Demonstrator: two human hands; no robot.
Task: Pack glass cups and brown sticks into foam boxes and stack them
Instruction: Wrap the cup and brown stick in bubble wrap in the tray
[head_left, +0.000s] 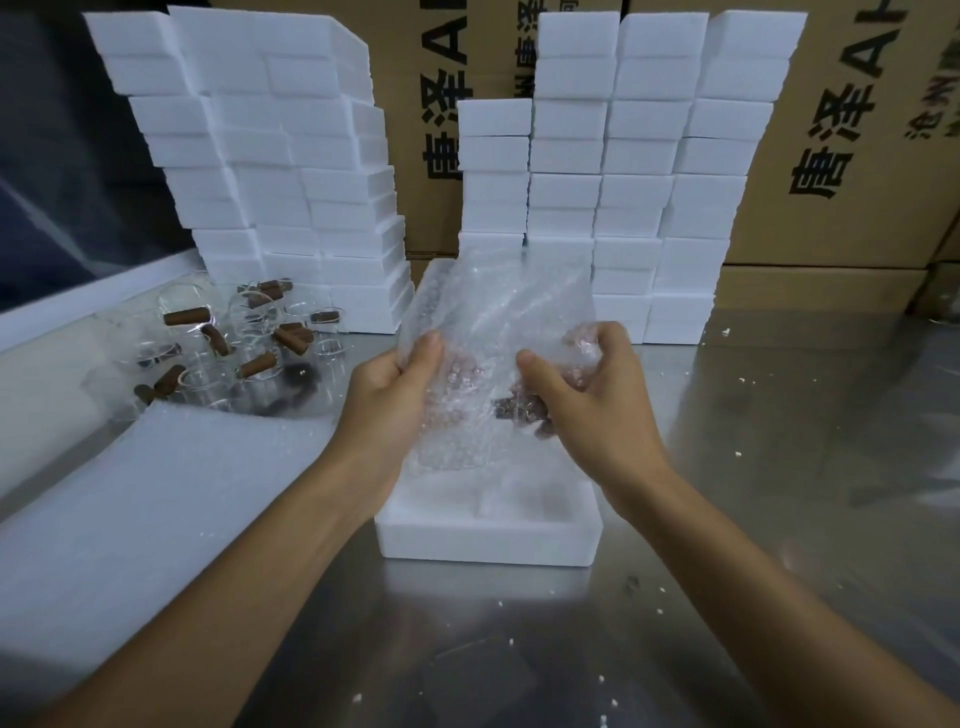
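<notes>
Thumb and curled fingers of the left hand (402, 382) pinch the left edge of a bubble wrap sheet (488, 332), while the right hand (576, 395) closes round its right side, gripping through the plastic a brown stick (519, 410) and, apparently, a glass cup too blurred to make out. The bundle hangs just above an open foam box (488, 530) near the middle of the steel table (779, 467); the sheet's long axis runs upright, tilting away from the person, and the stick seems to lie roughly crosswise, towards the right hand.

The job looks well advanced but unfinished. Tall stacks of foam boxes (623, 171) line the table's far edge before cardboard cartons (857, 156), though whether they are filled cannot be told. The box below appears to hold nothing yet, and near the far left corner a heap of loose glass cups (249, 322) and brown sticks (187, 316) awaits wrapping, beside a pile of foam sheet (130, 519) along the left edge.
</notes>
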